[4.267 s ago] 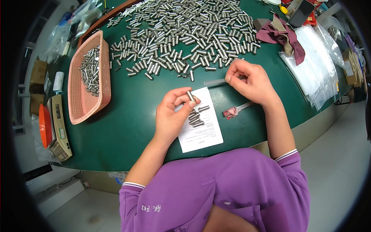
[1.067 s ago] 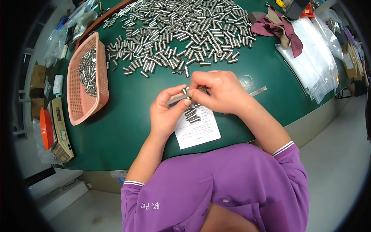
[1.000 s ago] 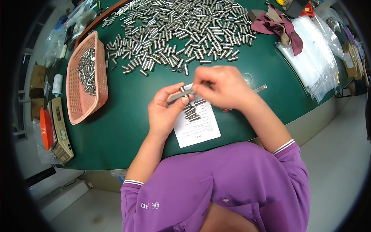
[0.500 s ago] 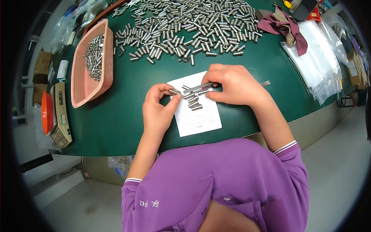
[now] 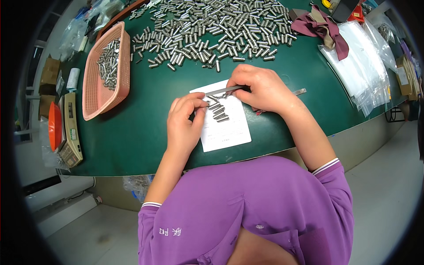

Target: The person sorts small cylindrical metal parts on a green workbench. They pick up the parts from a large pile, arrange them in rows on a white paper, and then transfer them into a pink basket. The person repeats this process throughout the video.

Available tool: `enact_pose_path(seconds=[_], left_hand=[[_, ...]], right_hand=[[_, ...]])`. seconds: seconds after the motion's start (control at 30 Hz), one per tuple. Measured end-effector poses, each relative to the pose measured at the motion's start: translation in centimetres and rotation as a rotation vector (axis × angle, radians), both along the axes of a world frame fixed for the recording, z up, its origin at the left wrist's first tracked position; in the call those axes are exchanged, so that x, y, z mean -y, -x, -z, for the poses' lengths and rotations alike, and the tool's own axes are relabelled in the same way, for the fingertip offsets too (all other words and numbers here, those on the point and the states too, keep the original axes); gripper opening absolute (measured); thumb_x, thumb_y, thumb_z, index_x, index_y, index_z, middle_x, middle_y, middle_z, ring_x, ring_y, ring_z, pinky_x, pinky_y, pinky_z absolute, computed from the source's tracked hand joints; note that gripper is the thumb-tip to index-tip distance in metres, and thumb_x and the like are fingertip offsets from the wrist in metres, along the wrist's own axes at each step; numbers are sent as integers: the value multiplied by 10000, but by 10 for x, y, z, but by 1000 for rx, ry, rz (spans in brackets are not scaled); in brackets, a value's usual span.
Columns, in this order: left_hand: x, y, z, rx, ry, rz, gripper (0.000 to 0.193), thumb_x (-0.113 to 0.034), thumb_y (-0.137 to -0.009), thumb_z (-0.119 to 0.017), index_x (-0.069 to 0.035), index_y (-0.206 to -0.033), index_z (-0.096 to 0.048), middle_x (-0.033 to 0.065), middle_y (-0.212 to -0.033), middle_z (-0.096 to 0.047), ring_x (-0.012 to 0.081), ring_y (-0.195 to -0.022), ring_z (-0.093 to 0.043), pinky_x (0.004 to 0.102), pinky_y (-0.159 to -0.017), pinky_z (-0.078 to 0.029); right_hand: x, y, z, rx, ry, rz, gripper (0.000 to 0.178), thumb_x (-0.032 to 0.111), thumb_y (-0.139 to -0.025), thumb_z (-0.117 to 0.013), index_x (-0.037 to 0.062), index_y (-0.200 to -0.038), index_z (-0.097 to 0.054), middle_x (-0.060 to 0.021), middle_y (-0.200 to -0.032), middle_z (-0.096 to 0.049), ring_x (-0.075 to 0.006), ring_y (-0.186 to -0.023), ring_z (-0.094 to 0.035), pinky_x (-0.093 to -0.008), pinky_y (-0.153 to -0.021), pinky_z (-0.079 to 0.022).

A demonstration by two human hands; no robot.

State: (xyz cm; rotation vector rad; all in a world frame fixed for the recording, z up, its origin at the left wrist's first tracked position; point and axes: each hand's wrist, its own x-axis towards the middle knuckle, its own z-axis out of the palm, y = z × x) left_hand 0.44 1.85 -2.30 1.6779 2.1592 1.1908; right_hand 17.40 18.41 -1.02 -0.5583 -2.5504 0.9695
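Here, two hands (image 5: 265,90), one dark-grey strip (image 5: 223,91)

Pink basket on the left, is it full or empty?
Partly filled: the pink basket holds small metal parts, with bare pink showing at its near end.

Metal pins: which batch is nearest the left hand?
The short row on the white paper, beside the left hand; the large heap lies farther across the green table; another batch sits in the pink basket.
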Motion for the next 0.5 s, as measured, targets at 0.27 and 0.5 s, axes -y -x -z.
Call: enact_pose_path(seconds=[0.27, 0.5], left_hand=[[-1, -3, -1, -29, 3, 54, 168, 13, -723, -737, -59, -865, -683, 47, -1005, -658, 266, -952, -585, 366, -800, -494], [-1, -4, 3, -28, 17, 51, 202, 34, -706, -738, -47, -879, -673, 67, -1004, -668, 243, -933, -594, 348, -821, -479]], right_hand=[[9, 2, 0, -16, -61, -142, 156, 163, -740, -752, 117, -884, -714, -23, -841, -615, -236, -751, -642, -372, -650, -511], [13, 5, 4, -39, -160, -136, 161, 196, -730, -765, 100, -841, -700, -22, -824, -613, -242, -735, -641, -383, -617, -501]])
